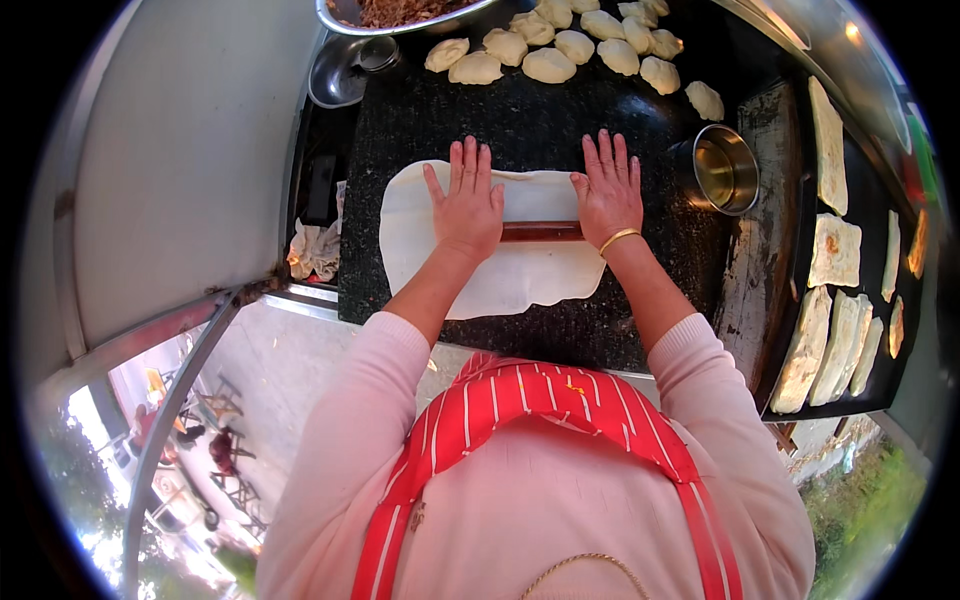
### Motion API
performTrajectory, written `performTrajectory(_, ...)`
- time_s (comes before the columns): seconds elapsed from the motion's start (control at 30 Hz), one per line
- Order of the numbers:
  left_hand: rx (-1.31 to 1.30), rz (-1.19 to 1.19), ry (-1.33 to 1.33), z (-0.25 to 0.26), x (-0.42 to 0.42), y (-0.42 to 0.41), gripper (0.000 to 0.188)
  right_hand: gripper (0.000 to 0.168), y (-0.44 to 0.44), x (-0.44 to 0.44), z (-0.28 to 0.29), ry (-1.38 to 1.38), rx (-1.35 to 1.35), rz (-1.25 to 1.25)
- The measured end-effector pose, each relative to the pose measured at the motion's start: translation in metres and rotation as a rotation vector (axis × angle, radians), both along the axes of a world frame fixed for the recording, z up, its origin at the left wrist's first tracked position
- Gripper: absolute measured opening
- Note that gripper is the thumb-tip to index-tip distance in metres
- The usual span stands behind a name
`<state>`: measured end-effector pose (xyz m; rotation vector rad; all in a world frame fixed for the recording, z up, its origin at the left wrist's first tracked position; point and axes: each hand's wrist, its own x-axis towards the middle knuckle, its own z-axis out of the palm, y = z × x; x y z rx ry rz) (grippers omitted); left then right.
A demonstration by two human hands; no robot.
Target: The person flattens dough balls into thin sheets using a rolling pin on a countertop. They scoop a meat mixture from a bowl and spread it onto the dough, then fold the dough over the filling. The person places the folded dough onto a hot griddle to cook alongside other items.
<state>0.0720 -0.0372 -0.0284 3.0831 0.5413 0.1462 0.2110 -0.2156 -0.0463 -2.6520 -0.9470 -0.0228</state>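
Observation:
A thin sheet of rolled dough lies on the black speckled stone worktop. Across it rests a reddish-brown wooden rolling pin. My left hand lies flat over the pin's left part, fingers stretched forward over the dough. On the pin's right part lies my right hand, also flat, its fingers apart and reaching past the dough's far edge. The palms hide both ends of the pin. Several lumps of dough sit at the far side of the worktop.
Right of my right hand stands a metal cup of yellowish oil. Beyond it, filled flatbreads lie on a black griddle. A metal basin with reddish-brown filling stands far left, above a metal bowl. Crumpled paper lies by the left edge.

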Motion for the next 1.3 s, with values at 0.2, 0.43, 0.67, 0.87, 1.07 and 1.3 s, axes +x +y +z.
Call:
performTrajectory(0.2,-0.027,-0.158,0.12,-0.001,-0.052,-0.039,0.058,0.054,-0.05,-0.054,0.002,0.058,-0.08,0.045)
performTrajectory(0.43,-0.275,-0.42,-0.113,-0.003,-0.119,-0.072,0.046,0.052,-0.111,-0.146,0.019,0.078,0.026,0.003)
performTrajectory(0.67,-0.536,-0.512,-0.197,0.026,-0.125,-0.063,0.046,0.053,-0.136,-0.17,0.016,0.226,0.168,-0.047)
performTrajectory(0.87,-0.214,-0.261,-0.112,0.011,-0.061,-0.054,0.05,0.05,-0.081,-0.114,0.002,0.011,0.117,-0.174)
performTrajectory(1.07,0.061,-0.231,-0.169,0.003,0.064,-0.015,0.057,0.056,-0.022,0.003,-0.011,-0.086,0.021,-0.192)
performTrajectory(1.3,0.078,-0.177,-0.224,0.0,0.132,0.004,0.058,0.055,0.004,0.078,-0.014,-0.093,0.131,-0.186)
